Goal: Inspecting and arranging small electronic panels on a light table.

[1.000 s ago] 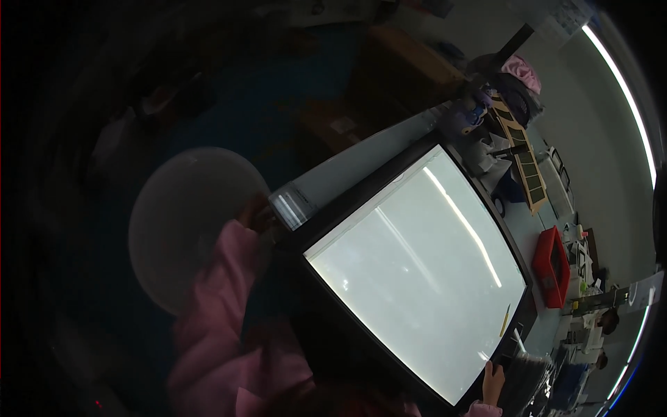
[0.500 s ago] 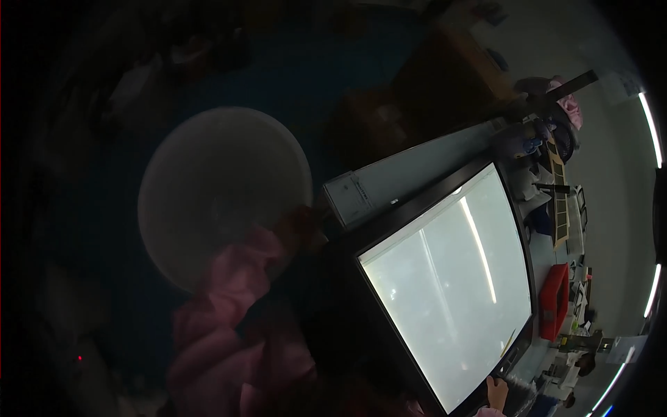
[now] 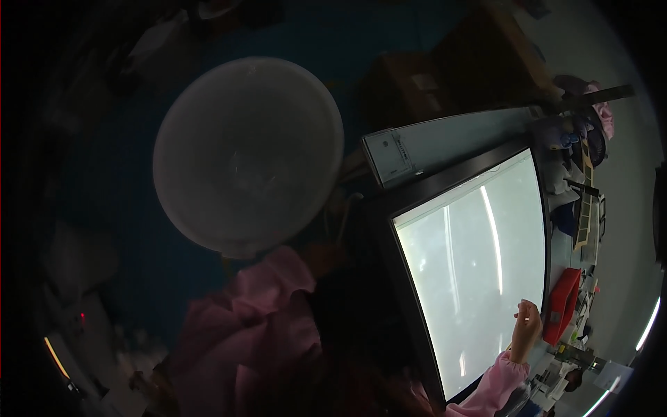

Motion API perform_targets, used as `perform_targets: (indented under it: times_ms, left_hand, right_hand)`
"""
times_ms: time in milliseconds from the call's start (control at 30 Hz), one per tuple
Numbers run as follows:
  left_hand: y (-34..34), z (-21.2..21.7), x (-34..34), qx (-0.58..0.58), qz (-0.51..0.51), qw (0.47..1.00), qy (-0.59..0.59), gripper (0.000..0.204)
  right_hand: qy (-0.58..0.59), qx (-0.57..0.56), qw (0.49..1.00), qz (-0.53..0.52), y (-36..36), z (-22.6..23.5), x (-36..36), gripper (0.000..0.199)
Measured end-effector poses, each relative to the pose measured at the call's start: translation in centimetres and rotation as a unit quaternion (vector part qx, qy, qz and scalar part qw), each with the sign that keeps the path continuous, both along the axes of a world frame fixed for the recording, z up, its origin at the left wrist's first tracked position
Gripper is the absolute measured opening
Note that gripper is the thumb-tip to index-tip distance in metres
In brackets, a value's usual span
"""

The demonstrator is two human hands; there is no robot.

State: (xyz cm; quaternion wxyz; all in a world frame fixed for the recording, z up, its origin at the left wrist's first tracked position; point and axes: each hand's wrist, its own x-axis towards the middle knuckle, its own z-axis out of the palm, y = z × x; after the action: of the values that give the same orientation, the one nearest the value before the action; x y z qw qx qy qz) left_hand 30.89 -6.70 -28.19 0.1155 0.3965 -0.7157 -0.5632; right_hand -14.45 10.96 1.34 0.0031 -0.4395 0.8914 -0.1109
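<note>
A glowing white panel in a black frame (image 3: 410,198) stands at the right of the view, with reflections of tube lights on it. My right hand (image 3: 526,323), in a pink sleeve, is above its lower right edge. The fingers are curled together, and I cannot make out what is between them. My left arm, in a pink sleeve (image 3: 274,278), reaches up from the lower middle beside a round whitish bin (image 3: 243,139). My left hand (image 3: 323,258) is so dim that its fingers do not show.
A flat greyish panel with a label (image 3: 399,156) runs along the frame's upper side. Dark brown cardboard boxes (image 3: 479,62) stand beyond it. A red tray (image 3: 561,306) and assorted bench items are at the right. The blue floor (image 3: 306,42) shows around the bin.
My right hand has moved up from the frame's lower corner to over the lit panel. My left arm has drawn back from in front of the bin. The view has shifted.
</note>
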Motion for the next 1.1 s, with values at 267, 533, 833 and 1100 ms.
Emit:
perform_targets:
  times_ms: [267, 533, 833, 1100]
  left_hand:
    - [-8.5, 2.2, 0.8, 0.067, 0.413, 0.813, 0.406, 0.028]
    - [-24.9, 10.4, -3.9, 0.012, 0.403, 0.867, 0.293, 0.032]
    - [-22.9, 13.9, -2.7, 0.015, 0.427, 0.859, 0.283, 0.049]
    - [-18.4, 19.0, 2.3, -0.209, 0.424, 0.813, 0.340, 0.048]
  right_hand:
    - [-0.040, 0.027, 0.994, 0.097, -5.1, 0.3, 3.5, 0.021]
    - [-0.032, 0.025, 0.981, 0.191, -10.6, 0.4, 6.9, 0.019]
    - [-0.060, -0.005, 0.960, 0.274, -14.5, 0.8, 9.1, 0.007]
    - [-0.096, -0.054, 0.949, 0.296, -18.2, 0.0, 10.6, 0.009]
